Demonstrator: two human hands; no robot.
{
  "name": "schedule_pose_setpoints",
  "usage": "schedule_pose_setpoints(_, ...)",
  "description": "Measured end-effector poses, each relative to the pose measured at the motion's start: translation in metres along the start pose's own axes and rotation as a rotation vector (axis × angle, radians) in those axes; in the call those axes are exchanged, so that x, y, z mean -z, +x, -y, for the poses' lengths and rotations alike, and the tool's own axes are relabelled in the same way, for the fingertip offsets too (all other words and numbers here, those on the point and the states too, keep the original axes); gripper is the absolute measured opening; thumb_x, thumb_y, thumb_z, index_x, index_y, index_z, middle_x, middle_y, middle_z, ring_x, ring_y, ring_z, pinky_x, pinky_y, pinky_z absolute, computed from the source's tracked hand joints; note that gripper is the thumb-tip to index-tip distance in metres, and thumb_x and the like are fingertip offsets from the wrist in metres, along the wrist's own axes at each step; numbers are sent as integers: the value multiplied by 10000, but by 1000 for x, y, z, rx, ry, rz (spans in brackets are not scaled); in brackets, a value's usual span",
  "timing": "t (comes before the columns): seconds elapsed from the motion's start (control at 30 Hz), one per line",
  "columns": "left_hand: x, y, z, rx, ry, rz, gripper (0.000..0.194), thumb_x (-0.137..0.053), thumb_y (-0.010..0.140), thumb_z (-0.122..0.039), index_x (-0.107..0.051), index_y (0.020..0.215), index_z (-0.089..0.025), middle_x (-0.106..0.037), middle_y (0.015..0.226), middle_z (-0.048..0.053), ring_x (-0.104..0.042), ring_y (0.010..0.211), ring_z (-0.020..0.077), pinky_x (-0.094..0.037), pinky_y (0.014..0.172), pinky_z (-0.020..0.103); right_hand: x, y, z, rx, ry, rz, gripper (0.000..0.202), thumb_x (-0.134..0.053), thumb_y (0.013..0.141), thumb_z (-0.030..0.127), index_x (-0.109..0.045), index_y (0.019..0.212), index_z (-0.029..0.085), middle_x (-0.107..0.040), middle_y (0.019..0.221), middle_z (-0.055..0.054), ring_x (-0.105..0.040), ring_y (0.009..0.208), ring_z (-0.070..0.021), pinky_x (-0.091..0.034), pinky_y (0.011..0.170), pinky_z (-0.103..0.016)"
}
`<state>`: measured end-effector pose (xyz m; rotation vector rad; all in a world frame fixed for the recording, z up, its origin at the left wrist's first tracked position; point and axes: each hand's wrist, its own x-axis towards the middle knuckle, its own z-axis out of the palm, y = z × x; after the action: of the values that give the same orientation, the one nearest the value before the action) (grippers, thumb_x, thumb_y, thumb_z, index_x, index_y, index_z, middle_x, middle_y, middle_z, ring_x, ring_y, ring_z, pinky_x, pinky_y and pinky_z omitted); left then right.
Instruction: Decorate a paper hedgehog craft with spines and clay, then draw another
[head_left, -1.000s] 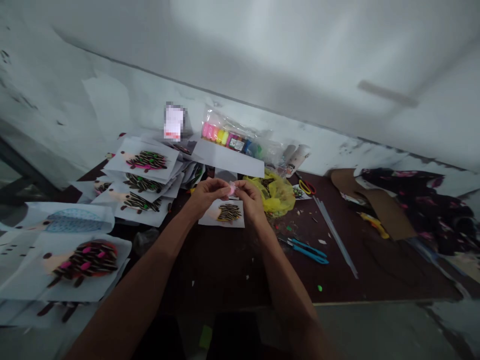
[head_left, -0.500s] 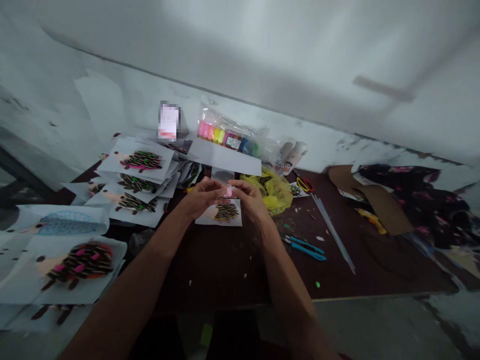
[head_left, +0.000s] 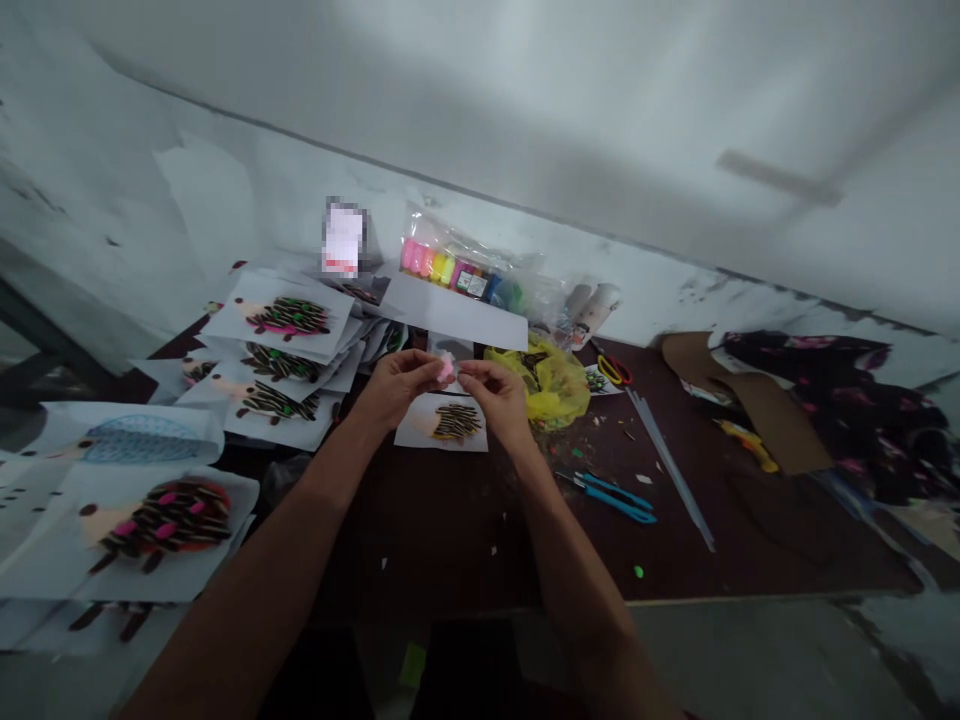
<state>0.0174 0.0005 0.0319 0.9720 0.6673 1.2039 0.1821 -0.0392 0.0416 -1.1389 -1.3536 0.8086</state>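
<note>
Both hands raised above the dark table, fingertips meeting over a small sheet. Left hand: fingers curled, thumb and forefinger pinched on a small pink lump, which sits between the two hands. Right hand: fingers bent inward, tips close to the lump; contact cannot be told, nor whether it grips anything. Directly under the hands: white sheet with a striped hedgehog, flat on the table. Just right of the right hand: crumpled yellow bag. Further right: red-and-yellow scissors, a long clear ruler lying diagonally, and blue scissors nearer the table's front edge. Behind the hands, against the wall: clear pack of coloured clay, pink through green in a row, with a blank white sheet leaning in front of it. Left: overlapping pile of finished hedgehog sheets; a larger hedgehog with pink dabs at far left. Small scraps scattered on the table, one green bit near the front edge.
</note>
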Motion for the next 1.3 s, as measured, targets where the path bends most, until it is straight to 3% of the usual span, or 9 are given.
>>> schedule_pose_setpoints(0.13, -3, -3, 1, 16, 8, 27, 263, -884, 595, -314, -678, 670, -168, -667, 689, 5, -621, 634, 125, -562, 696, 314, -5, -5, 4, 107, -85, -3, 164, -769, 776, 352, -784, 904, 250, -729, 868, -12, -597, 725, -153, -499, 714, -303)
schedule_pose_setpoints(0.57, -6, -6, -3, -39, 145, 68, 314, -863, 620, -384, -643, 631, -159, -648, 629, 2, -558, 565, 101, -484, 585, 251, 0, -9, 11, 347, -452, 19, 146, -656, 917, 289, -775, 878, 214, -727, 822, -34, -640, 728, -166, -485, 696, -286)
schedule_pose_setpoints(0.77, -9, -5, 3, -9, 95, 33, 330, -882, 601, -328, -621, 689, -148, -644, 656, -8, -600, 620, 117, -505, 628, 269, -4, -12, 9, 338, -631, -34, 151, -610, 901, 248, -731, 827, 195, -695, 762, -32, -615, 679, -159, -466, 658, -277)
schedule_pose_setpoints(0.9, -10, -4, 5, 71, -10, 45, 389, -902, 566, -286, -631, 811, -155, -662, 747, -13, -630, 670, 119, -527, 663, 275, -3, -11, 8, 345, -629, -29, 151, -602, 900, 245, -720, 819, 196, -694, 766, -29, -603, 665, -151, -473, 661, -271)
schedule_pose_setpoints(1.0, -9, -5, 2, 80, -2, 97, 342, -889, 590, -310, -651, 775, -149, -674, 757, -2, -616, 642, 106, -529, 647, 267, -1, -11, 10, 368, -592, 1, 156, -599, 925, 252, -733, 858, 207, -712, 812, -35, -622, 709, -159, -488, 692, -277)
schedule_pose_setpoints(1.13, -7, -6, -1, 76, 26, 61, 337, -884, 571, -308, -656, 760, -145, -667, 699, -6, -617, 608, 114, -536, 620, 273, -2, -12, 14, 359, -593, 12, 150, -610, 938, 265, -744, 887, 219, -729, 874, -45, -647, 781, -174, -496, 725, -288)
schedule_pose_setpoints(1.3, -8, -4, 1, 38, 20, 17, 354, -868, 549, -266, -645, 794, -142, -646, 678, -22, -608, 586, 114, -513, 594, 266, -5, -13, 14, 284, -566, 34, 179, -599, 929, 276, -762, 892, 211, -730, 848, -48, -633, 727, -165, -488, 693, -281)
